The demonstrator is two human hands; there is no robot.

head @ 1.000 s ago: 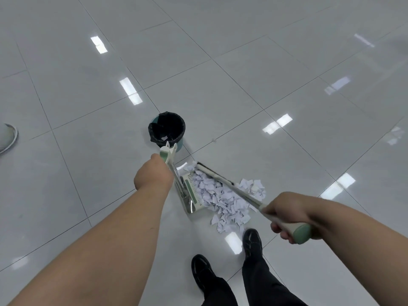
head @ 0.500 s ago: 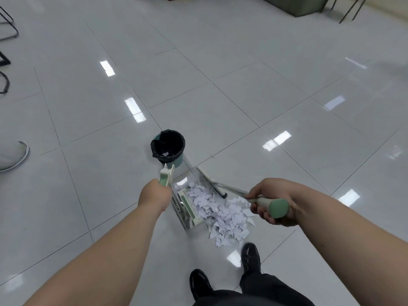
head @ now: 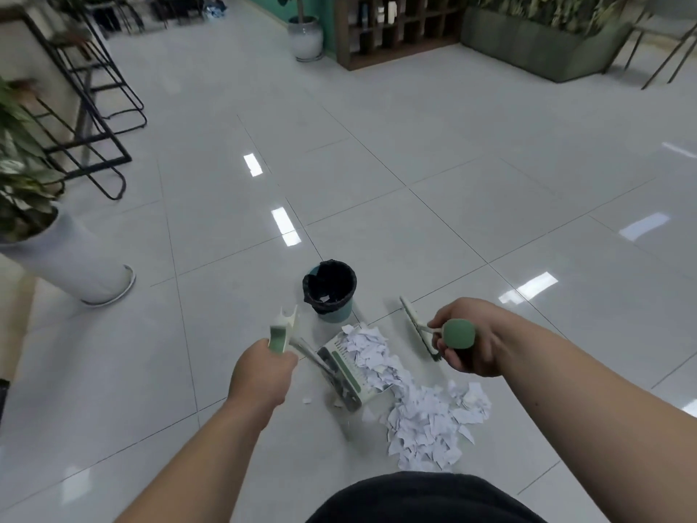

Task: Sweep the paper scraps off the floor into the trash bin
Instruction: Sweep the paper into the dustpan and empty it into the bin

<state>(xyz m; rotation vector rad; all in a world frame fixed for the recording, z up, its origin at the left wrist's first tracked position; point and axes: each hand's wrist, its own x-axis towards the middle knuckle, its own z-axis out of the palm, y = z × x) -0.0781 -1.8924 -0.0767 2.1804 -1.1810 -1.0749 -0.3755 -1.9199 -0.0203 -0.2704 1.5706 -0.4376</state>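
Two hands shared the job: the left hand [head: 260,375] was curled tight round the upright handle of the pale green and white plastic dustpan [head: 345,371], and the right hand [head: 486,334] was wrapped round the green grip end of the matching pale green and white broom [head: 415,324]. The dustpan stood tipped on the floor with its mouth turned toward the heap, probably to catch whatever was pushed in. The broom head hung just beside the pan on its far right, apart from the paper, which looked like a pause between strokes. Of the torn white paper scraps [head: 426,424], some lay in the pan, but most spread over the floor just to its right and nearer the person. The small round teal trash bin [head: 339,315], lined with a black bag, stood just beyond the pan, close enough for an easy tip, and a few pale bits showed inside it. The floor [head: 415,164] was large glossy grey tiles mirroring the ceiling lights, so scraps should slide readily. A tall white plant pot [head: 75,258] stood at the left, black metal stools [head: 98,107] behind it, and a dark wooden shelf unit [head: 396,50] along the far wall.
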